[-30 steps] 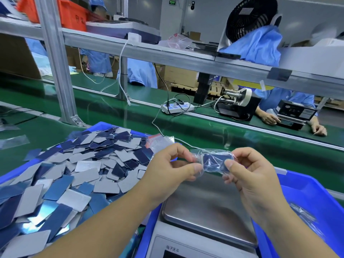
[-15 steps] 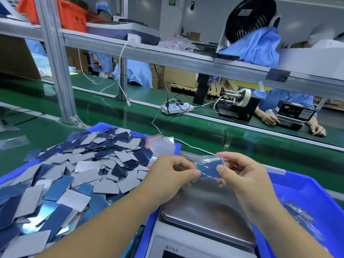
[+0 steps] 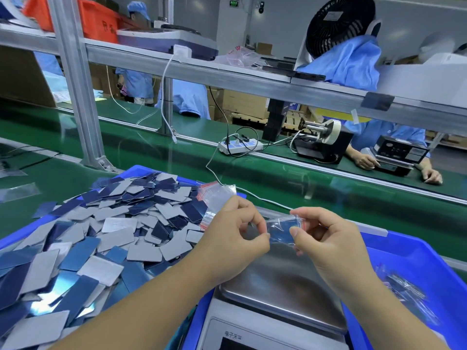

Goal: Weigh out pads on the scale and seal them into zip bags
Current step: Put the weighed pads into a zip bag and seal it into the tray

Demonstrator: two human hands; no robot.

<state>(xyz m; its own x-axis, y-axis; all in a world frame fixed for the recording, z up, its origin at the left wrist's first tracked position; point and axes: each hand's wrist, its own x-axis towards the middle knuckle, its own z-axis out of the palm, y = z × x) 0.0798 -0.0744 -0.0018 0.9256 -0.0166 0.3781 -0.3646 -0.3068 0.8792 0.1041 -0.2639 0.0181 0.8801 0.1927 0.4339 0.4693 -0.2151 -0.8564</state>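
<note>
Small clear zip bag of dark blue pads [image 3: 284,229] pinched between left hand [image 3: 231,238] and right hand [image 3: 328,245] — above steel-topped scale [image 3: 283,294], heap of loose grey and blue pads [image 3: 101,236] at 9 o'clock.

Factory packing line (green conveyor belt [image 3: 290,178], smocked workers [image 3: 188,97])

glossy clear plastic zip bag [image 3: 284,229], brushed metal scale [image 3: 285,286] pan, matt grey pads [image 3: 106,238]
</note>
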